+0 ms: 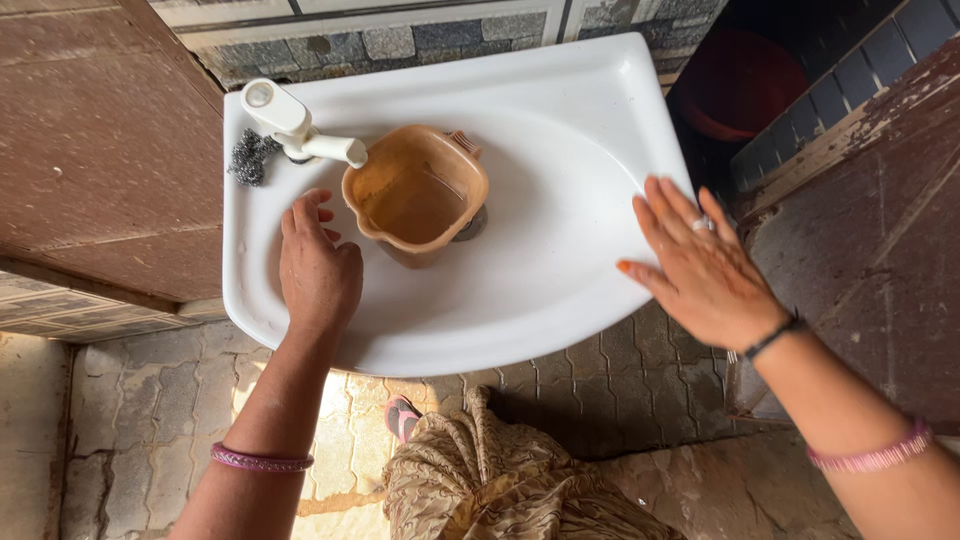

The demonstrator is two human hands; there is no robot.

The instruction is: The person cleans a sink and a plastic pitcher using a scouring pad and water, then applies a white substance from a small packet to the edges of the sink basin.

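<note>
Left hand (318,272) flat on sink (560,300) rim beside mug (416,195), fingers loosely apart, gripping nothing; right hand (700,265) spread open at right rim. Mug in basin under tap (300,128), partly filled: rigid plastic, probably wet and slippery, heavier with water. Best grasped by rim or far-side handle; scrubber (250,157) behind tap.

So the tan mug (417,196) sits mid-basin in the white sink (560,90), and it's the main blocker. Left of the mug it's tight: the tap (300,128) sticks its spout right over the mug's rim, a steel scrubber (248,158) sits behind the tap, and the left hand (318,268) fills the gap at the front-left. Right of the mug the basin is wide open up to the right hand (700,265) at the rim.
</note>
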